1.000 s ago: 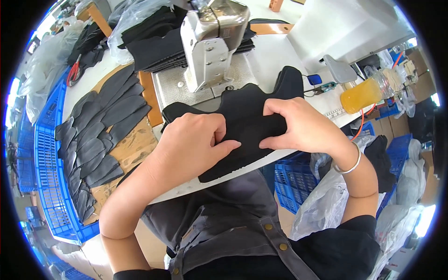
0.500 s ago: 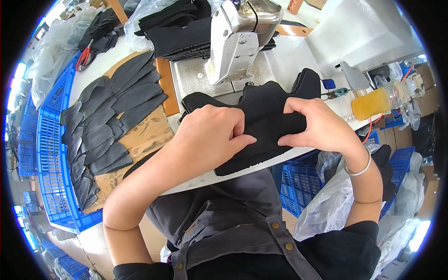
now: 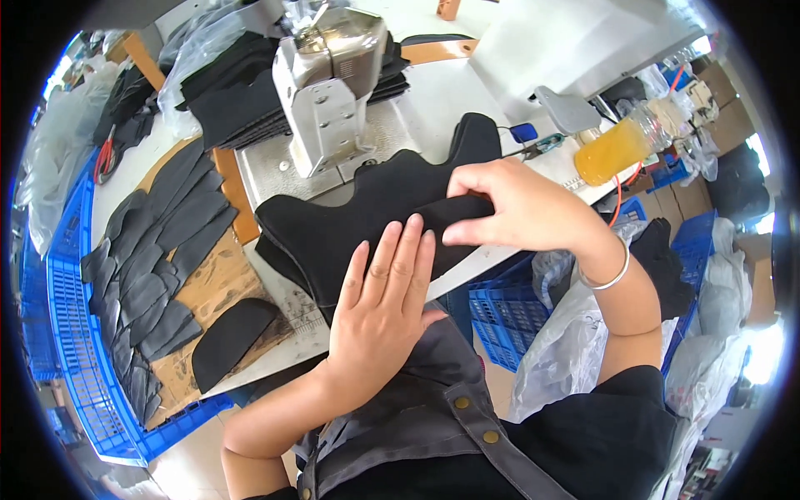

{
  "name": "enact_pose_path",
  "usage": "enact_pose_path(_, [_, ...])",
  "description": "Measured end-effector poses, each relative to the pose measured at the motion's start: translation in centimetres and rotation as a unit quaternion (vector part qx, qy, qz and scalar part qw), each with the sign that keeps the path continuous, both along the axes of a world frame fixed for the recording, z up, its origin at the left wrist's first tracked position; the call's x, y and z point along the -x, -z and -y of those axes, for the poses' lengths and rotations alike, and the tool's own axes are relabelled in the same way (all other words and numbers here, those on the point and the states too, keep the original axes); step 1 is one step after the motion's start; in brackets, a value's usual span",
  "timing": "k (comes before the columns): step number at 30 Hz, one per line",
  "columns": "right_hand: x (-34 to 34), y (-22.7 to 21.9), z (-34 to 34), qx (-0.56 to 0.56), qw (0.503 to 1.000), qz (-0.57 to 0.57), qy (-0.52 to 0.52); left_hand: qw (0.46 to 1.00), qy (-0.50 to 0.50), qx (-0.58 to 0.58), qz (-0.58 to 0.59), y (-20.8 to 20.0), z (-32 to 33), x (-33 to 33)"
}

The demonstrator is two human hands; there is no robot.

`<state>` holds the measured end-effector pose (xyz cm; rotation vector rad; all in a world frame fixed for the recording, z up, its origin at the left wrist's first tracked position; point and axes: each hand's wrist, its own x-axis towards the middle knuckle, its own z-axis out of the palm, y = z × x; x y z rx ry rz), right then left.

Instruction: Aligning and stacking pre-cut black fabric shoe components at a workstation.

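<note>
A black fabric piece with a wavy far edge lies before the sewing machine, at the near edge of the table. It seems layered; another black layer shows under its left end. My left hand rests flat on its near part, fingers stretched out and pointing away from me. At the right, my right hand grips a folded strip of the same fabric between thumb and fingers. Under the machine head the needle area is hidden from sight. A separate rounded black piece lies left of my left hand.
Leaf-shaped black pieces overlap on brown cardboard at the left, beside a blue crate. Red-handled scissors lie farther back. Stacked black fabric stands behind the machine. A bottle of yellow liquid is at right.
My left hand has let go of its pinch and now lies flat on the fabric, nearer me. The fabric looks spread out more to the left. The whole view has shifted.
</note>
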<state>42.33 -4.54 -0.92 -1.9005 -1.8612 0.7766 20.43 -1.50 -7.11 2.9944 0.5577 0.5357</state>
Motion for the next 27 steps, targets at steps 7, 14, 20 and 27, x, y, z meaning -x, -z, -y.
enact_pose_path(7, [-2.3, 0.3, 1.8, 0.041, 0.99, -0.101, 0.085, 1.0, 0.002, 0.01, -0.01, 0.3, 0.2, 0.0])
enact_pose_path(14, [-2.3, 0.9, 2.4, -0.003, 0.995, -0.067, 0.072, 1.0, 0.006, -0.004, -0.021, 0.3, 0.4, -0.1])
enact_pose_path(20, [-1.6, 1.7, 2.9, -0.056, 0.994, -0.053, 0.083, 1.0, 0.005, -0.005, -0.025, 0.2, 0.3, -0.1])
enact_pose_path(27, [-0.6, 1.8, 3.5, -0.071, 0.993, 0.023, 0.092, 1.0, -0.003, -0.01, -0.025, 0.3, 0.3, -0.1])
